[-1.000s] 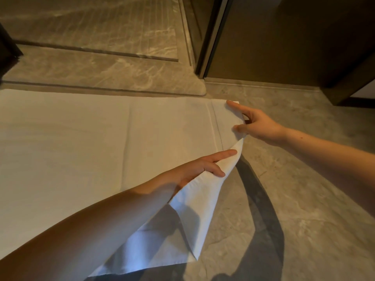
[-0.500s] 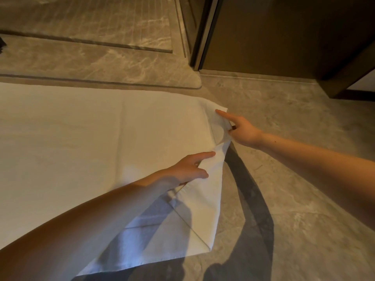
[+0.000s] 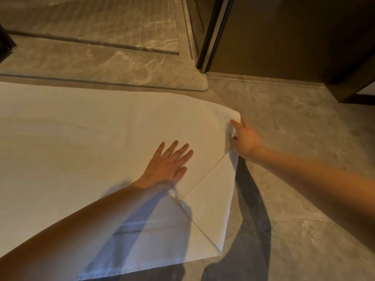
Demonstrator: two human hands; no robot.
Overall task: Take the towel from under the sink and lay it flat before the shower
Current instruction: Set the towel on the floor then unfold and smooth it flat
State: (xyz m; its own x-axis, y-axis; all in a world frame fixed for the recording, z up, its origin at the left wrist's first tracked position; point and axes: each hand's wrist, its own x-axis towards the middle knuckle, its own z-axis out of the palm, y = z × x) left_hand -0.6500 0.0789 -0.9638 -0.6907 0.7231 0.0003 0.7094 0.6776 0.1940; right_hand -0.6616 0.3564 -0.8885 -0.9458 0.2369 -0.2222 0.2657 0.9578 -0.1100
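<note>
Our floor (image 3: 304, 159) of grey marble tile runs out beyond our right hand, with the shower (image 3: 91, 27) threshold across the far side, past both hands. The towel (image 3: 81, 138) lies spread on the floor just before that threshold, most of it flat and reaching away to the left of our grip. Its right end is not finished: a fold (image 3: 211, 199) lies doubled over on itself, between our two hands and running back toward us. Our left hand (image 3: 166, 165) rests open on the cloth, fingers spread and palm down, gripping nothing. Our right hand (image 3: 245, 138) is closed on the towel's far right corner, pinching the edge. We judge the task nearly done: fetching and spreading are behind us, and what remains is to pull that corner out, undo the fold and smooth the end.
</note>
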